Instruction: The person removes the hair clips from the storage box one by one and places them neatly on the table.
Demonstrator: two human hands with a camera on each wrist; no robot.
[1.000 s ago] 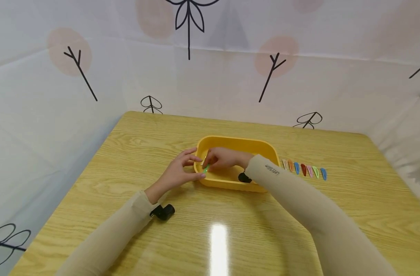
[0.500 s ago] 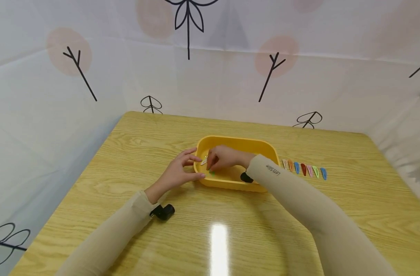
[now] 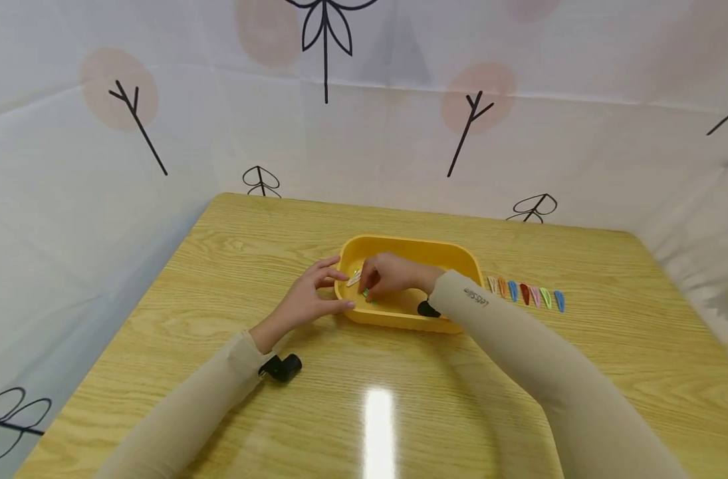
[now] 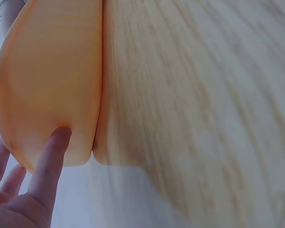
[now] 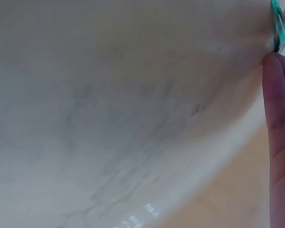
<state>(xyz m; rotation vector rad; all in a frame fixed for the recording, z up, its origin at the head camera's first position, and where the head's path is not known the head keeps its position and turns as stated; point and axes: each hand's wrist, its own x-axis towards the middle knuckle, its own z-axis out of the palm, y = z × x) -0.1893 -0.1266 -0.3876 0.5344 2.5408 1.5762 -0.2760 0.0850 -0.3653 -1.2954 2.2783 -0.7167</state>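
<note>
We see a yellow tray (image 3: 399,321) on a wooden table (image 3: 280,239). The left hand (image 3: 306,296) spreads around its left end, thumb at the near corner. The right hand (image 3: 390,271) reaches down inside, fingers curled on a green clip (image 3: 365,293); just left of them lies a white clip (image 3: 354,278). Right of the tray we count seven more in a row: a cream clip (image 3: 492,285), an orange clip (image 3: 502,287), a blue clip (image 3: 512,291), a dark red clip (image 3: 524,293), a pink clip (image 3: 535,295), a light green clip (image 3: 546,298) and, rightmost, a second blue clip (image 3: 560,301). On the far side we see a white cloth (image 3: 387,153) with black plant drawings.
</note>
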